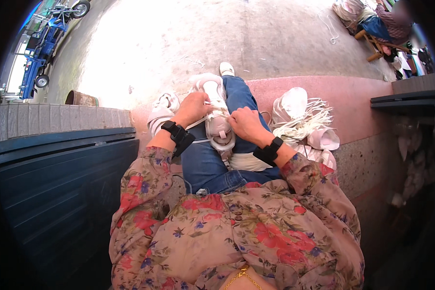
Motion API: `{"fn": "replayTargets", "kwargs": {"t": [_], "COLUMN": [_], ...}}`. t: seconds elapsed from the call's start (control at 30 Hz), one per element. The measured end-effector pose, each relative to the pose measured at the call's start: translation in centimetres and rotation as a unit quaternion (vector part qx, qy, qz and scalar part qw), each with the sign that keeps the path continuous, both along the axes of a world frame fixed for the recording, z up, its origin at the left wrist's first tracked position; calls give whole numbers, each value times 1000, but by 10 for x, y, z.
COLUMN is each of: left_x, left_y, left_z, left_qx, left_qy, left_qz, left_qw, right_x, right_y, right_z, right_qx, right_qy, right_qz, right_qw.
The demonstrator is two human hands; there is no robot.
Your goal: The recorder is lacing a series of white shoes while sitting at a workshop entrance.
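A white and pale pink sneaker rests on my lap between my knees, its pink-tabbed heel end toward me. My left hand is closed at the shoe's left side, pinching a white shoelace whose loose length trails down over my jeans. On the other side, my right hand is closed with its fingertips at the lace opening, apparently on the same lace; its grip is partly hidden. More pale shoes lie close by: one beyond my left wrist, and a pile beside my right leg.
A bundle of white laces lies over the right-hand pile. Dark blue metal panels stand at my left, and a rusty pot beyond them. A blue three-wheeled cart is far left. Another person sits far right.
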State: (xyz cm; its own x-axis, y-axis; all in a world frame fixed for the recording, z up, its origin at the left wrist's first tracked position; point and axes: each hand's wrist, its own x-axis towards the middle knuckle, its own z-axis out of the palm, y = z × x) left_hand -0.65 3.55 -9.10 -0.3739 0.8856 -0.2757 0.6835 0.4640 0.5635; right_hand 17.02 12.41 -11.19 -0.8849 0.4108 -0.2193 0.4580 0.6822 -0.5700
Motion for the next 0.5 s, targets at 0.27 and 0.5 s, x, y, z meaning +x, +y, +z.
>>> {"fn": "replayTargets", "kwargs": {"t": [0.27, 0.5], "left_x": [-14, -17], "left_y": [-1, -26], "left_z": [28, 13], "left_qx": [-40, -8], "left_qy": [-430, -563], "left_qz": [219, 321], "left_qw": [875, 761], "right_x": [43, 181], "right_y": [30, 124], "right_z": [14, 52], "right_qx": [-414, -592], "right_qy": [176, 562], "right_qz": [-82, -198], "right_qw": [889, 543]}}
